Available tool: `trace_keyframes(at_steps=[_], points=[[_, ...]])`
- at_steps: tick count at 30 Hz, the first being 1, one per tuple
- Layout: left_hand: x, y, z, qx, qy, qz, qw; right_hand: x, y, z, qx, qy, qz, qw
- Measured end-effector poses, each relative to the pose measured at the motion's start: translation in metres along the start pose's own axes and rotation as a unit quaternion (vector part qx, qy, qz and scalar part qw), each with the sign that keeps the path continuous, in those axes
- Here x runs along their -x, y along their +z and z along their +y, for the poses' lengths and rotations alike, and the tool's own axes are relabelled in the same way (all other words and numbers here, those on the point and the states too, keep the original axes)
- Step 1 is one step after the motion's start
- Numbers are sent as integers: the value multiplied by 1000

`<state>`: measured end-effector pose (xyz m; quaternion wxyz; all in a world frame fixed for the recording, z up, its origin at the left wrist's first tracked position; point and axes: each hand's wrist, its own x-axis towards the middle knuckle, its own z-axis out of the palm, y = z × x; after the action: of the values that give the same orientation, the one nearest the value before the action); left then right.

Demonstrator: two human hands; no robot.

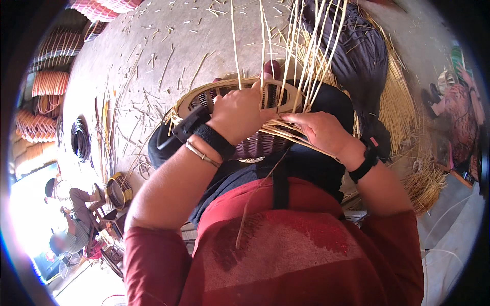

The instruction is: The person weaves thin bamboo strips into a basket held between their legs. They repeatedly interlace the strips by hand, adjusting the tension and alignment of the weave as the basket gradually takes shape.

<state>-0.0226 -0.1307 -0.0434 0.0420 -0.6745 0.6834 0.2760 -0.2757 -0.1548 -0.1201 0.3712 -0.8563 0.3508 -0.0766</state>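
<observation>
A woven basket (253, 146) with dark brown sides and a pale rim band rests across my lap. My left hand (240, 115) is closed over the near side of its rim, its thumb pointing right toward the canes. Beside it, my right hand (324, 133) pinches pale canes at the rim; its fingertips are partly hidden. Several lower canes (288, 133) run sideways under that hand. Other long upright canes (312, 53) rise from the basket's right part and fan away from me. A thin brown strand (263, 188) lies over my red shirt.
Loose cane scraps (168, 66) litter the floor ahead. A dark cloth (357, 56) covers part of a cane bundle (395, 97) on the right. Stacked baskets (51, 83) and a black coil (80, 137) stand at left. Other people sit at far left and far right.
</observation>
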Motion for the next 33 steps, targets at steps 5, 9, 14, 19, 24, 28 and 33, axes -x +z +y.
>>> trace_keyframes(at_steps=[5,9,14,19,24,28,33], points=[[12,28,-7,105,-26,18,994,5,9,-20,51,10,35,998],[17,25,-11,35,-42,89,995,-1,2,-55,100,-10,57,993],[36,7,-66,73,41,109,991,-15,0,-119,115,-57,49,991],[22,21,-120,498,45,58,864,-41,4,-139,117,-106,40,987],[-7,25,-119,454,54,75,886,-57,-1,-120,109,-94,42,989],[19,15,-100,196,0,243,950,-54,-6,-108,67,-52,26,996],[79,19,-82,110,144,456,871,-50,-8,-103,66,-61,42,995]])
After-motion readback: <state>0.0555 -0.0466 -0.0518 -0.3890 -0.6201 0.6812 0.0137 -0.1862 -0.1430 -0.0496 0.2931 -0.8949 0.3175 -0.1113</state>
